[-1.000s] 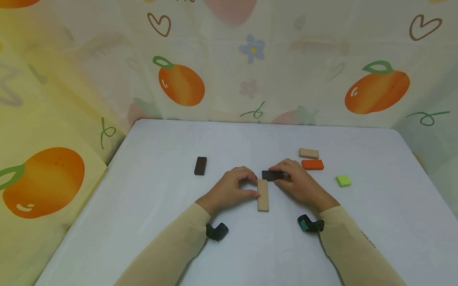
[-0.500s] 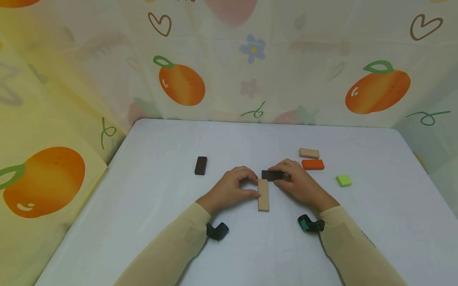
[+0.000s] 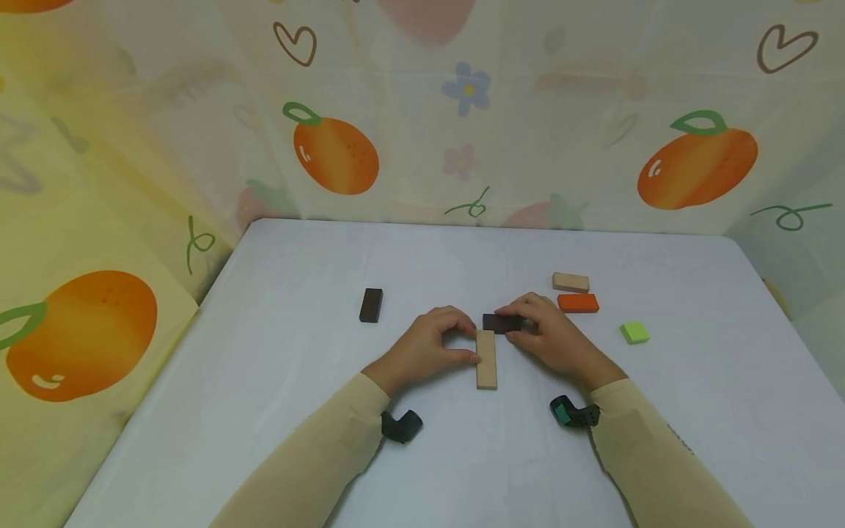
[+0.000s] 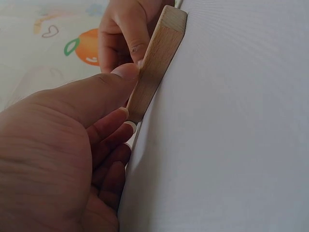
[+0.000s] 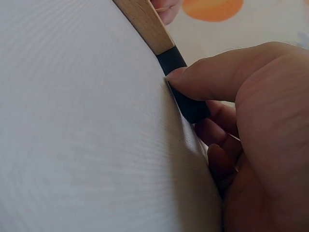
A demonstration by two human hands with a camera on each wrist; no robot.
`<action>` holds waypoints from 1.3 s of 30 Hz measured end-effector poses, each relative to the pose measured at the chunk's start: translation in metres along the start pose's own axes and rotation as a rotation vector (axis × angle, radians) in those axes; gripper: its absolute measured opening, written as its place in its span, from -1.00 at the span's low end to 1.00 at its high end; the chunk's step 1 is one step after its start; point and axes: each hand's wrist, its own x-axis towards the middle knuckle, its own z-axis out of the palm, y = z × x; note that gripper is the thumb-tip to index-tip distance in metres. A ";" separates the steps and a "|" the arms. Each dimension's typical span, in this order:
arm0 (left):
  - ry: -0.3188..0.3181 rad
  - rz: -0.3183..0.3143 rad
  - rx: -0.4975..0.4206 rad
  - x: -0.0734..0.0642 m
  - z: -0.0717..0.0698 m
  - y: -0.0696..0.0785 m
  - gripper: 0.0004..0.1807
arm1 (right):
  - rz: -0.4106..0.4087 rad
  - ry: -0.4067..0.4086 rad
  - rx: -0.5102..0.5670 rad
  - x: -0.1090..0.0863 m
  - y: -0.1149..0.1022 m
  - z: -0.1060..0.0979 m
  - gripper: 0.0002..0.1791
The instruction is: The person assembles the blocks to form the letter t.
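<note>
In the head view, my left hand (image 3: 425, 348) holds a plain wooden block (image 3: 485, 361) with curved fingers, the thumb on its left side and the index finger by its far left corner. The block lies lengthwise away from me on the table. My right hand (image 3: 546, 334) pinches a dark brown block (image 3: 496, 323) between thumb and fingers; it lies crosswise at the wooden block's far end. In the right wrist view, the dark block (image 5: 175, 65) meets the wooden block (image 5: 145, 24) at one end. Fingers hide the dark block's right end.
Another dark brown block (image 3: 371, 305) lies left on the white table (image 3: 297, 249). At the right are a plain wooden block (image 3: 571, 282), an orange block (image 3: 578, 303) close in front of it, and a light green block (image 3: 635, 333). A fruit-patterned cloth (image 3: 409, 147) hangs behind.
</note>
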 end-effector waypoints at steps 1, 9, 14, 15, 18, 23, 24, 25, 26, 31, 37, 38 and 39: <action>0.001 0.000 -0.002 0.000 0.000 0.000 -0.67 | -0.002 0.002 -0.001 0.000 0.000 0.000 -0.58; 0.088 -0.082 -0.107 -0.003 -0.001 -0.002 -0.69 | -0.021 0.009 0.008 0.000 0.003 0.000 -0.60; 0.128 -0.065 -0.285 -0.004 -0.009 -0.002 -0.49 | 0.001 0.000 0.007 0.000 0.002 0.000 -0.59; 0.132 -0.041 -0.308 -0.003 -0.011 -0.003 -0.44 | 0.004 -0.001 0.007 0.000 0.002 0.000 -0.58; 0.135 0.017 -0.415 -0.003 -0.018 -0.006 -0.34 | 0.004 -0.003 0.009 0.000 0.002 -0.001 -0.58; 0.153 0.028 -0.572 -0.003 -0.027 -0.012 -0.16 | -0.011 0.002 0.015 -0.001 0.002 -0.001 -0.59; 0.161 0.029 -0.584 -0.003 -0.029 -0.012 -0.13 | -0.015 0.004 0.015 -0.001 0.002 -0.001 -0.60; 0.167 0.032 -0.591 -0.003 -0.031 -0.012 -0.10 | -0.017 0.005 0.014 -0.001 0.002 -0.001 -0.60; 0.175 0.038 -0.589 -0.004 -0.033 -0.012 -0.07 | -0.018 0.007 0.014 -0.001 0.002 -0.001 -0.60; 0.218 0.083 -0.575 -0.005 -0.045 -0.015 -0.07 | -0.024 0.005 0.012 -0.001 0.002 -0.001 -0.60; 0.293 0.091 -0.559 -0.007 -0.063 -0.021 -0.07 | -0.033 -0.002 0.009 -0.002 0.003 -0.001 -0.61; 0.309 0.083 -0.552 -0.008 -0.067 -0.022 -0.06 | -0.033 -0.002 0.010 -0.001 0.003 -0.001 -0.60; 0.326 0.077 -0.556 -0.009 -0.071 -0.023 -0.06 | -0.034 -0.003 0.010 -0.002 0.003 -0.002 -0.60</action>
